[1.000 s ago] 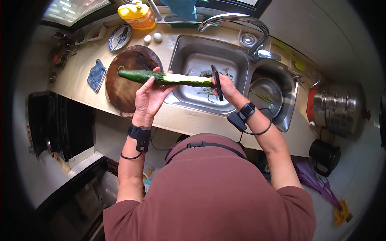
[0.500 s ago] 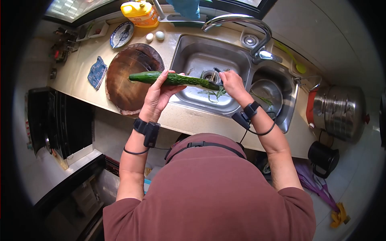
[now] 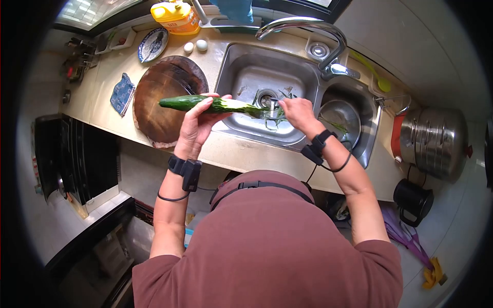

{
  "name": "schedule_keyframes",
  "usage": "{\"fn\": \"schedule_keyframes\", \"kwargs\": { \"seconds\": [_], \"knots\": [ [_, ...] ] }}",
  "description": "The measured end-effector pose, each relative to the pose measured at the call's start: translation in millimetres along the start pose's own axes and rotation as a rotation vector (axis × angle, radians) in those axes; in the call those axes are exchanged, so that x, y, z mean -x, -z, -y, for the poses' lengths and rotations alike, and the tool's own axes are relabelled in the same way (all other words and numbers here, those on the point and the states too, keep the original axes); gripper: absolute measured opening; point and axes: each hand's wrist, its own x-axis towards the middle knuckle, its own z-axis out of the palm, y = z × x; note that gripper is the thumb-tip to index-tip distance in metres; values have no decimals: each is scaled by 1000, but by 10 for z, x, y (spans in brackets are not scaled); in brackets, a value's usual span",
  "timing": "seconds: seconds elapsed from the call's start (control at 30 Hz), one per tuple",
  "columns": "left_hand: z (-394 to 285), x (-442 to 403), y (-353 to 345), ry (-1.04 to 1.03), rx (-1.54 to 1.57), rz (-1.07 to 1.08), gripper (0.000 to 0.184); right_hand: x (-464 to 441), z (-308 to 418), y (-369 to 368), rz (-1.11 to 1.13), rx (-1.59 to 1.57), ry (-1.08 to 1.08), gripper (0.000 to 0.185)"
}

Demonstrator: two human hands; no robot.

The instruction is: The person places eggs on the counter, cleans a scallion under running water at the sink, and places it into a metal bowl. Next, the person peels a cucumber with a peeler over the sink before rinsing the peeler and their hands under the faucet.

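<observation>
My left hand (image 3: 197, 122) is wrapped round a long green cucumber (image 3: 177, 103), held level from above the round board to over the sink. A pale peeled strip shows on its upper side, right of my fingers; the rest of the visible skin is dark green. My right hand (image 3: 300, 114) grips a peeler (image 3: 273, 106) at the cucumber's right end. The peeler's handle is mostly hidden by my fingers. Thin green peelings (image 3: 275, 123) lie in the sink basin (image 3: 246, 72) below, around the drain.
On the left stand a round wooden chopping board (image 3: 154, 92), a folded blue cloth (image 3: 122, 95), an oval plate (image 3: 153, 45) and two eggs (image 3: 201, 45). A faucet (image 3: 308, 23) arches over the sink. The smaller basin holds a metal strainer (image 3: 344, 115). A steel pot (image 3: 434, 141) is at right.
The peeler has run along the cucumber, and a pale strip of bared flesh has appeared on its upper side. My right hand has moved slightly down and to the right.
</observation>
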Motion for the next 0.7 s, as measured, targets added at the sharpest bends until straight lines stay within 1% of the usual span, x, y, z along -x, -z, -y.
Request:
{"fn": "schedule_keyframes", "kwargs": {
  "seconds": [0.07,0.13,0.17,0.27,0.33,0.4,0.5,0.53,0.6,0.67,0.7],
  "knots": [
    [-69,22,-9,-10,-14,-17,24,126,-219,-73,-16,12,-89,39],
    [-88,11,-23,7,20,-20,23,139,-270,-18,-58,51,-179,41],
    [-85,9,-41,14,35,-23,23,113,-279,0,-83,62,-186,40],
    [-9,-29,-83,37,70,-61,22,37,106,231,-294,-117,-52,36],
    [67,-94,-104,42,91,-101,22,-23,481,352,-364,-168,99,32],
    [156,-128,-127,44,114,-158,21,-78,850,442,-383,-132,198,31],
    [144,-154,-158,31,112,-185,20,-161,1024,369,-428,-57,229,29],
    [130,-154,-159,36,113,-192,20,-172,943,331,-416,-57,201,30],
    [87,-98,-138,9,120,-208,21,-192,565,161,-390,-54,155,30],
    [34,-65,-51,-12,143,-210,24,-77,26,-45,-312,42,47,30],
    [-2,-38,-47,-64,102,-228,24,-13,-161,-106,-257,77,-42,32]
  ]
}}
